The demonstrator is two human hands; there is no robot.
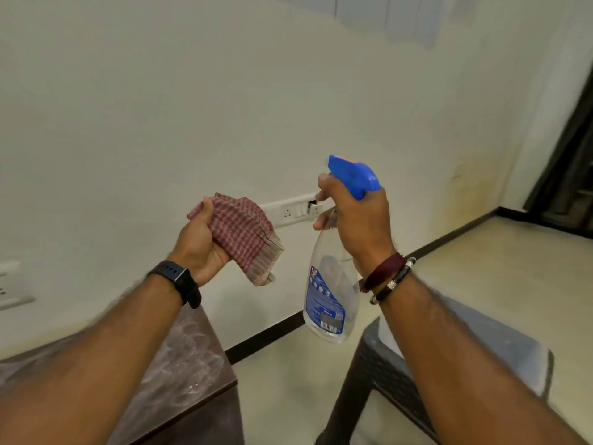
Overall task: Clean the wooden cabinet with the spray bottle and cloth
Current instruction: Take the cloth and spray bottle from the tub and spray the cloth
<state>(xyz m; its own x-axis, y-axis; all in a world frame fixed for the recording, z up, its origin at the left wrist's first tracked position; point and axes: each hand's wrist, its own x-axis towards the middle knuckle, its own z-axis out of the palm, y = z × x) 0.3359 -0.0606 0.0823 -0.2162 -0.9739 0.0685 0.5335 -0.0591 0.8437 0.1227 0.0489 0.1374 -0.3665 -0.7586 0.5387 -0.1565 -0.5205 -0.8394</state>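
Off-white wall ahead, white socket strip low on it, black skirting along pale tiled floor, dark plastic chair at right, dark doorway at far right, another socket plate at left edge

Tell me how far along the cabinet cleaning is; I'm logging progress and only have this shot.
Done: both tools are picked up. The left hand grips the folded checked cloth; the right hand holds the spray bottle by its neck, a finger at the blue trigger head. In hand: the bottle is raised, its nozzle facing the wall. Left: wiping the wooden cabinet at lower left, which neither hand touches.
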